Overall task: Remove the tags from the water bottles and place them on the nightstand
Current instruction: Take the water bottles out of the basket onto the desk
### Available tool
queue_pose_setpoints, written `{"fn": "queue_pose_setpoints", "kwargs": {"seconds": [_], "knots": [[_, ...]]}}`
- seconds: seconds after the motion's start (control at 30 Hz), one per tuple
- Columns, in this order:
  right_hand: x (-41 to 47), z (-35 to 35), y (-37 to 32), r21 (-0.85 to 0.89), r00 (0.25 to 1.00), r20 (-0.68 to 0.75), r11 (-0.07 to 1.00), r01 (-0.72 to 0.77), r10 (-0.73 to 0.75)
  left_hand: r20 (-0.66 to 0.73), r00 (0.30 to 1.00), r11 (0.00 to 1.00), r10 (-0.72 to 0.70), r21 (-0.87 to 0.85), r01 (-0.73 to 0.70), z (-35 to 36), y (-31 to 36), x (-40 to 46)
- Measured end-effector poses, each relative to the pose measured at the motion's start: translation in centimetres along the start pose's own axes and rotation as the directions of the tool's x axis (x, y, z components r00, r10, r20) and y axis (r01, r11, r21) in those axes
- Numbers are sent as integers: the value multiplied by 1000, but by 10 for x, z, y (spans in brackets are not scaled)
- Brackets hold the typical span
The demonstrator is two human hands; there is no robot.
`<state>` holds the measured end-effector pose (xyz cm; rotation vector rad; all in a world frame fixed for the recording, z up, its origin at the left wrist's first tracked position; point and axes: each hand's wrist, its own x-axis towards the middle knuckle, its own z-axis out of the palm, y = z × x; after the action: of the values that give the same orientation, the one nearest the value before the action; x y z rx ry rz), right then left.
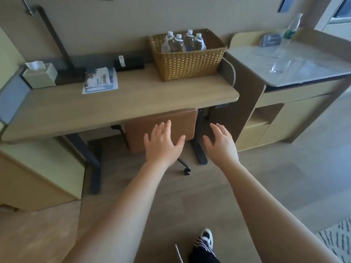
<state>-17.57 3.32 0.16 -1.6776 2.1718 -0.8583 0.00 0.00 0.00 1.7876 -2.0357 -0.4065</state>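
Several clear water bottles [182, 42] with white caps stand inside a wicker basket [190, 63] at the back right of a wooden desk [133, 99]. One more water bottle [284, 46] stands on the pale stone-topped cabinet [313, 73] to the right. My left hand [163, 143] and my right hand [221, 142] are stretched out in front of me with fingers spread, holding nothing, below the desk's front edge. Any tags on the bottles are too blurred to make out.
A brown stool [161, 128] is tucked under the desk. On the desk lie a tissue box [39, 74], a leaflet [100, 80] and a black tray [129, 63]. A small sign [270, 40] stands behind the lone bottle. My shoe [206, 240] shows below.
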Motion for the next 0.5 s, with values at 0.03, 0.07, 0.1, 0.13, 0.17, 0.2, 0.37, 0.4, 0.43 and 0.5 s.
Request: {"fn": "queue_pose_setpoints", "kwargs": {"seconds": [0.03, 0.07, 0.1, 0.13, 0.17, 0.2, 0.37, 0.4, 0.43, 0.5], "knots": [[15, 4, 3, 5, 1000, -3, 1000, 3, -3, 3, 1000, 1000, -1, 0, 1, 4, 1, 15], [31, 7, 5, 6, 1000, 4, 1000, -1, 1, 0, 1000, 1000, -5, 5, 5, 9, 2, 31], [50, 12, 8, 0, 1000, 8, 1000, 7, -7, -3, 1000, 1000, -9, 14, 9, 16, 3, 48], [69, 15, 10, 5, 999, 29, 1000, 17, -17, 0, 1000, 1000, -6, 15, 6, 20, 4, 66], [91, 19, 14, 1, 999, 33, 1000, 25, -25, -4, 1000, 1000, -1, 21, 2, 26, 7, 87], [114, 22, 19, 3, 999, 33, 999, 38, -38, -13, 1000, 1000, 7, 28, -7, 32, 11, 107], [237, 19, 36, 1, 996, 53, 997, 78, -78, -52, 999, 999, -8, 53, 11, 49, 38, 221], [261, 16, 37, 2, 995, 63, 997, 82, -82, -59, 998, 999, -14, 51, 17, 50, 46, 243], [284, 14, 39, -2, 994, 69, 996, 90, -90, -66, 998, 999, -21, 48, 24, 51, 53, 265], [329, 10, 40, -11, 992, 70, 994, 104, -103, -93, 995, 998, -32, 42, 36, 52, 65, 305]]}}
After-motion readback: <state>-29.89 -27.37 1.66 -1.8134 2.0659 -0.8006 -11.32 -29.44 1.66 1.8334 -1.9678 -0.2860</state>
